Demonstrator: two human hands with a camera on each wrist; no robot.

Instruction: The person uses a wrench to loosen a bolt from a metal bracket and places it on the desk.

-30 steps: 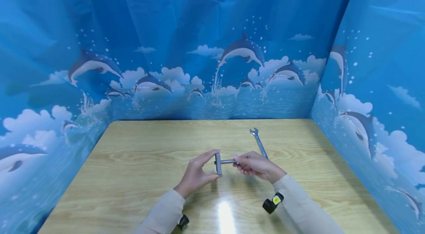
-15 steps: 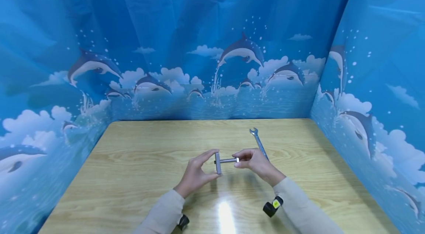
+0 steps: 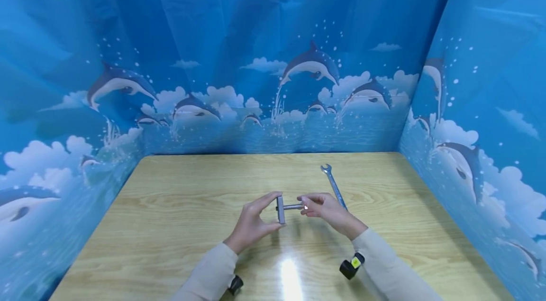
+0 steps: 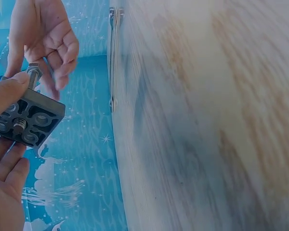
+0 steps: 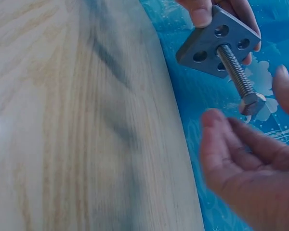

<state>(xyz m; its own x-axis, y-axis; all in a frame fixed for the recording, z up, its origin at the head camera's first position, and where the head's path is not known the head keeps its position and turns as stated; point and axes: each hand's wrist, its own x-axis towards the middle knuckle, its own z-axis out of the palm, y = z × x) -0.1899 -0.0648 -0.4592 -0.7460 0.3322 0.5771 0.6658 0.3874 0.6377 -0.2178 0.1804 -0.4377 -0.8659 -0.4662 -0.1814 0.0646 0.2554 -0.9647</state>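
My left hand point(image 3: 251, 226) holds a square grey metal plate point(image 3: 280, 210) by its opposite edges, thumb below and fingers above in the head view. A hex bolt point(image 5: 237, 72) passes through the plate's middle hole, its threaded end showing on the ribbed far face in the left wrist view. The bolt's head points toward my right hand point(image 3: 330, 211). In the right wrist view that hand's thumb and fingers are spread around the bolt head, apart from it. Several more holes surround the bolt in the plate.
An open-ended wrench point(image 3: 334, 186) lies on the wooden table point(image 3: 192, 182), just beyond my right hand. Blue curtains point(image 3: 239, 54) printed with dolphins enclose the table at the back and sides. A bright reflection shows on the front of the tabletop.
My right hand's fingers shift about the bolt head, from a closer pinch to a looser pose, turning at the wrist. My left hand keeps the plate in place.
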